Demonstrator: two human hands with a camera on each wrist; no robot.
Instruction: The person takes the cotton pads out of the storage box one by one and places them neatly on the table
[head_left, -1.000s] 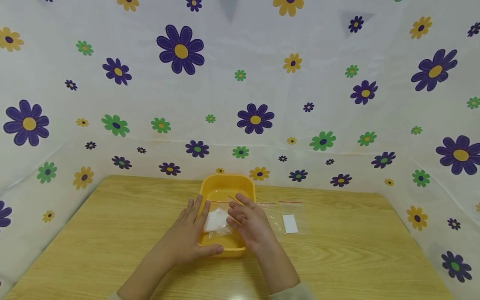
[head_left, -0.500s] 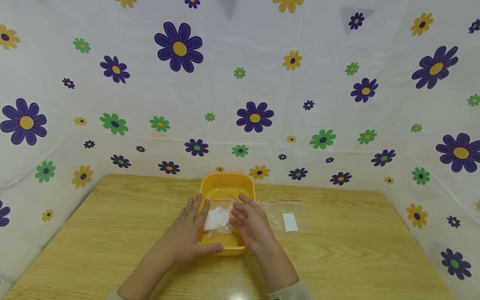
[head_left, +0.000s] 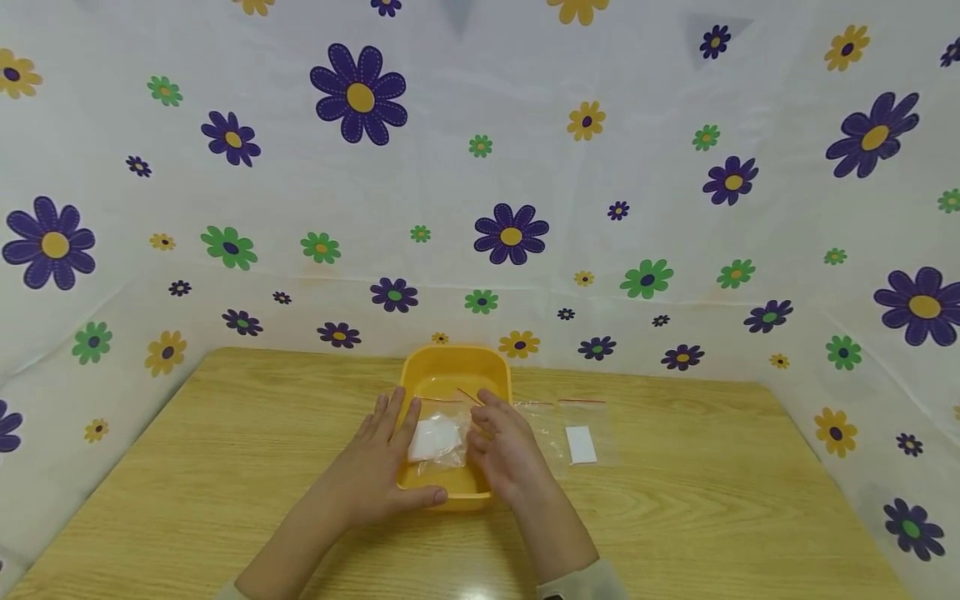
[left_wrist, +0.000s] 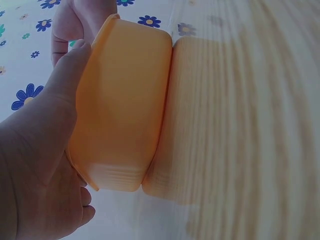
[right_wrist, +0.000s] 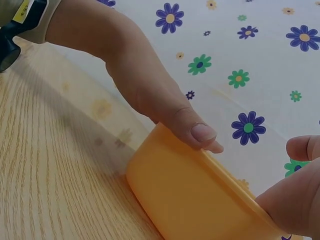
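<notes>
In the head view, a yellow plastic bin (head_left: 455,364) stands on the table. Clear zip bags with white contents (head_left: 435,437) lie in it. My left hand (head_left: 371,471) rests on the left rim, fingers extended forward and thumb along the near edge; the left wrist view shows the hand (left_wrist: 40,135) against the rim. Over the right side reaches my right hand (head_left: 510,446), its fingers loosely bent beside the bags with nothing visible in them. In the right wrist view this hand (right_wrist: 295,195) overlaps the bin's rim.
Right of the bin, a clear zip bag holding a white card (head_left: 581,445) lies flat. Another clear bag (head_left: 547,425) beside it is partly behind my right hand. A wooden table (head_left: 697,492) meets a flower-printed cloth (head_left: 450,192) at the back and sides.
My right hand's fingers have shifted slightly right and bent a little more, showing more of the white bag contents. My left hand and the bin have stayed in place.
</notes>
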